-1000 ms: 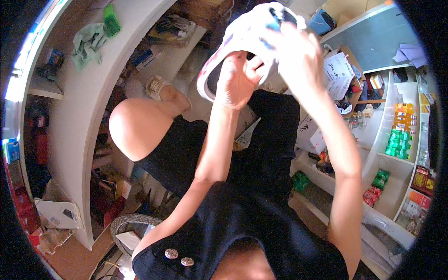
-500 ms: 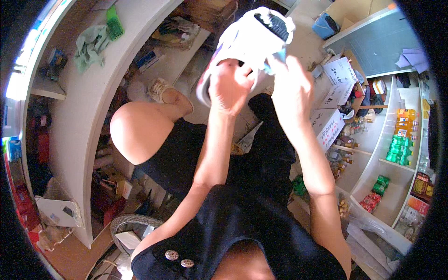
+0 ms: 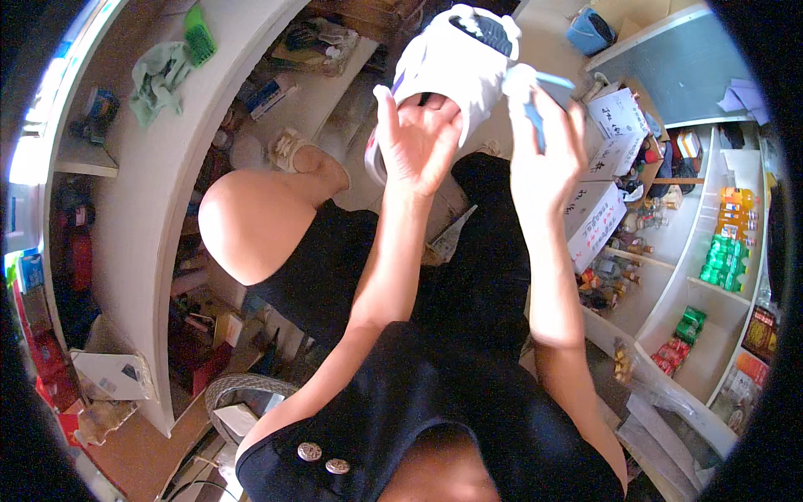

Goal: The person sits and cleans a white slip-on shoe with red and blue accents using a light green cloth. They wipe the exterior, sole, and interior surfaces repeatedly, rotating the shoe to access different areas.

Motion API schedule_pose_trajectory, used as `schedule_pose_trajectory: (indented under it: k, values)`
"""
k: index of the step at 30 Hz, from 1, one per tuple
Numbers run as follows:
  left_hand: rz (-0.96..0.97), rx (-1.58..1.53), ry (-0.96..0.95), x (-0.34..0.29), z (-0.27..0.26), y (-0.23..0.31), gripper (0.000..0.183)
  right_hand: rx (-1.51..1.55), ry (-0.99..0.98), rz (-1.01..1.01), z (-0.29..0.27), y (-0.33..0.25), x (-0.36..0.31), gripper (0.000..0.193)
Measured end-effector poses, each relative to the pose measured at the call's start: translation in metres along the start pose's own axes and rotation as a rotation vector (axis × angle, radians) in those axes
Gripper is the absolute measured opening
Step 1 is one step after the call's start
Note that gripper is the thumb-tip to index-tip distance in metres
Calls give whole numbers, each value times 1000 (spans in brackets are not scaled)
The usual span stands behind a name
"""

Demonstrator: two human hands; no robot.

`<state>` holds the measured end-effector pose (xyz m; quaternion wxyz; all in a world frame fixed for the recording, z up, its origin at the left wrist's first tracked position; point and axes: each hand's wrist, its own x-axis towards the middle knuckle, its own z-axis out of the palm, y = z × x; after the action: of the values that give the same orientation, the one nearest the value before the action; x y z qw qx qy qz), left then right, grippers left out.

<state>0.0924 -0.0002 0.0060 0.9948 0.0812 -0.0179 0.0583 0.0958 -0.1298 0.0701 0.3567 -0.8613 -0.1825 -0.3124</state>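
A white shoe (image 3: 456,71) is held up at the top middle, its dark ridged sole partly facing up at the far end. My left hand (image 3: 422,146) has its fingers inside the shoe's opening, with the thumb sticking out apart on the left; the fingertips are hidden in the shoe. Just right of the shoe, my right hand (image 3: 548,159) is closed around a pale blue tool (image 3: 537,125) with a whitish end. Blur keeps its exact kind from showing. The whitish end is close beside the shoe's right side; I cannot tell whether they touch.
On the white counter (image 3: 159,217) at left lie a green brush (image 3: 199,38) and a pale green cloth (image 3: 159,79). White boxes (image 3: 598,222) with handwriting and shelves with several drink bottles (image 3: 726,261) stand at right. A blue bin (image 3: 590,32) is farther back.
My left thumb has lifted away from the shoe, and the palm has turned upward. My right hand has moved right with the pale blue tool, off the shoe's side. The shoe has shifted slightly.
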Motion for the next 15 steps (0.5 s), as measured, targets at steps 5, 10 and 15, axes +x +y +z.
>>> schedule_pose_trajectory:
  k: [5,10,15]
  values:
    - [19,317,-116,-5,4,-12,100,-135,-192,-91,28,3,21,35]
    - [125,-9,1,1,10,6,74,-76,-323,107,18,27,-49,26]
    - [-36,-179,-69,-3,-20,8,15,167,114,160,17,30,-24,23]
